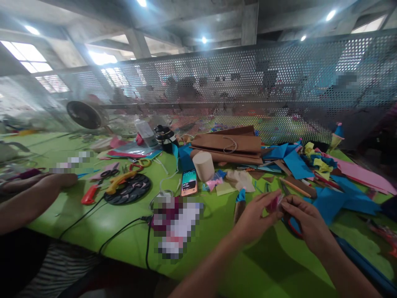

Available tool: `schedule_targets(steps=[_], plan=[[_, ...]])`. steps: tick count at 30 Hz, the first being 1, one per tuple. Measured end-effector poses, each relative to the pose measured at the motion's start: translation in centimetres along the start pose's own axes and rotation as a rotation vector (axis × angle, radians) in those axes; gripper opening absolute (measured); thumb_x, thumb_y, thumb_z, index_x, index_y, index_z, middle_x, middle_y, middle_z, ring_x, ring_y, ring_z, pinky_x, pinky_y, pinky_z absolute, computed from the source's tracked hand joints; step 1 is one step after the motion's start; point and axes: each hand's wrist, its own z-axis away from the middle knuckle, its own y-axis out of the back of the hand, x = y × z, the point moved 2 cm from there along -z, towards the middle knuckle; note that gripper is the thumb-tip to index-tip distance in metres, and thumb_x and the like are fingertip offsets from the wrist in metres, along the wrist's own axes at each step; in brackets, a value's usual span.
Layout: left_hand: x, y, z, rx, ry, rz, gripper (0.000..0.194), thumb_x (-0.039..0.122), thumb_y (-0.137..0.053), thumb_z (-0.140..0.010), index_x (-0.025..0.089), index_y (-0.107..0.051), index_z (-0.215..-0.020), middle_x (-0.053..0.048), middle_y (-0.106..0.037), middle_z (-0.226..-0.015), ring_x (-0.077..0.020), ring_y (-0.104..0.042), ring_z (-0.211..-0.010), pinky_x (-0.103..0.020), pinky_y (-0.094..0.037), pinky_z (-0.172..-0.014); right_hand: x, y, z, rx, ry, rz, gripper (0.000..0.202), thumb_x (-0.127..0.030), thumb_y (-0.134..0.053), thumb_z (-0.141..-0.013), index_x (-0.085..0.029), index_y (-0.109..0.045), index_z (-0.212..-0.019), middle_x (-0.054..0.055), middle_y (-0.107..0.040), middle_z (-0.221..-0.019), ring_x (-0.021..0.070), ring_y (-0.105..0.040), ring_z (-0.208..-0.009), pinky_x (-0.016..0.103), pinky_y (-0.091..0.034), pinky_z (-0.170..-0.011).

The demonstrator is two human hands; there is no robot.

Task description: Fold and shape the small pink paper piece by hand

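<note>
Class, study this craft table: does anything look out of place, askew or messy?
Yes. Blue paper scraps lie scattered in a loose heap on the green table, and black cables trail over its front edge. Both the left hand and the right hand pinch a small pink piece.

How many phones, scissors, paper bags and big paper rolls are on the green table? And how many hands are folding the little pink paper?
Phone: 1
Scissors with dark handles: 1
Brown paper bags, stacked, count unclear: at least 2
Beige paper roll: 1
Hands on the small pink paper: 2, left hand and right hand
Total: 7 at least
</note>
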Motion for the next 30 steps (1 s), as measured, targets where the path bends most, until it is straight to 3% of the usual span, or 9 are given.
schedule_targets(steps=[6, 12, 17, 30], plan=[[0.3, -0.1, 0.1, 0.006, -0.031, -0.048, 0.056, 0.029, -0.072, -0.097, 0.026, -0.058, -0.152, -0.01, -0.064, -0.15, -0.0265, -0.062, -0.136, -0.043, -0.048, -0.119, 0.0, 0.1, -0.1, -0.027, 0.019, 0.008, 0.026, -0.046, -0.081, -0.086, -0.023, -0.071, -0.081, 0.001, -0.061, -0.076, 0.0172, -0.053, -0.073, 0.029, -0.044, -0.067], [0.4, -0.1, 0.1, 0.033, -0.078, -0.145, 0.06, 0.02, -0.075, -0.094, 0.027, -0.059, -0.151, -0.009, -0.065, -0.149, -0.0262, -0.062, -0.136, -0.043, -0.049, -0.119, -1.0, -0.5, 0.0, 0.04, 0.032, 0.029, 0.036, -0.053, -0.089, -0.074, -0.021, -0.072, -0.074, 0.001, -0.06, -0.073, 0.0161, -0.051, -0.069, 0.028, -0.045, -0.063], [0.0, -0.2, 0.2, 0.057, -0.093, -0.199, 0.063, 0.024, -0.078, -0.091, 0.029, -0.06, -0.151, -0.01, -0.066, -0.147, -0.0317, -0.063, -0.134, -0.045, -0.052, -0.117, -1.5, -0.8, 0.1, 0.071, 0.027, 0.047, 0.041, -0.056, -0.092, -0.068, -0.02, -0.074, -0.073, 0.002, -0.061, -0.073, 0.0158, -0.053, -0.069, 0.027, -0.046, -0.063], [-0.4, -0.3, 0.2, 0.048, -0.092, -0.238, 0.062, 0.023, -0.076, -0.093, 0.028, -0.057, -0.152, -0.01, -0.065, -0.148, -0.0268, -0.062, -0.135, -0.043, -0.05, -0.118, -1.5, -0.4, -0.1, 0.108, 0.097, 0.224, 0.048, -0.065, -0.09, -0.068, -0.021, -0.073, -0.078, 0.002, -0.064, -0.073, 0.0169, -0.056, -0.07, 0.028, -0.048, -0.063]])
